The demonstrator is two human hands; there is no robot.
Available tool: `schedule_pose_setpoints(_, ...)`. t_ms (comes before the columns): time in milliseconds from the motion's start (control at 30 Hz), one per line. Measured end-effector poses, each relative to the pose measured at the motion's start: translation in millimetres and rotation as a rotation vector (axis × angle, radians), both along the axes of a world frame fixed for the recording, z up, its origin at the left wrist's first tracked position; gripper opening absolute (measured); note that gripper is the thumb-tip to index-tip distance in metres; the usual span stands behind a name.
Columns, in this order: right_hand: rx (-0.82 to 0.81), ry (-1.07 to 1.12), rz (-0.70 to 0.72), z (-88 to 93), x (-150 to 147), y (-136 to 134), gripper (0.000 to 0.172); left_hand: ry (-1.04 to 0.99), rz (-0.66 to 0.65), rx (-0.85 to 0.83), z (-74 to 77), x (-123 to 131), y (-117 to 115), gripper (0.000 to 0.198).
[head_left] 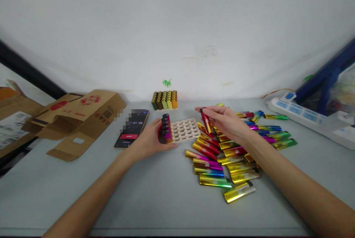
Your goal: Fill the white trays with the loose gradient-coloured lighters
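Grey tbl; R hand: prob. lighter, red-gold, dk top.

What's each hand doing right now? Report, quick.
Left hand: closed around the purple row at one end of the pale tray.
Right hand: closed, holding a red-and-gold piece.

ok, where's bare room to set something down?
Free tabletop: between left forearm and loose lighter-like pieces; left of that forearm, nearside of cardboard box; right of right forearm, nearside of power strip. Crowded: under right hand.
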State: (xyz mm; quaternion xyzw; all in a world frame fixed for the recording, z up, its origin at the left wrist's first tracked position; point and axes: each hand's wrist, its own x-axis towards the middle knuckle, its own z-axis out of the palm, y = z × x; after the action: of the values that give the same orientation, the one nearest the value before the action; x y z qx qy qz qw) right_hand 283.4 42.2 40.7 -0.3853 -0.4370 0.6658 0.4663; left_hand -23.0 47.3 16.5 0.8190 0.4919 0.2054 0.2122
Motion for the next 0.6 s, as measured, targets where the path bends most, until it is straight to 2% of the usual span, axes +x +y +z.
schedule_pose_setpoints(133,0.113,0.019,0.112,1.3,-13.6,-19.1,0.037,0.006,0.003,-0.017,3.6,1.5,-2.5,0.069)
schedule_pose_setpoints(200,0.169,-0.053,0.109,2.7,-19.9,-25.3,0.038,-0.005,-0.007,-0.019,4.3,1.9,-3.2,0.071)
schedule_pose_setpoints(467,0.479,-0.477,-0.077,1.9,-37.6,-41.8,0.052,0.0,-0.016,-0.008,4.0,1.9,-3.1,0.068)
schedule_pose_setpoints(600,0.534,-0.545,-0.205,-2.9,-40.8,-44.6,0.055,0.009,-0.013,-0.003,3.5,1.6,-2.8,0.07)
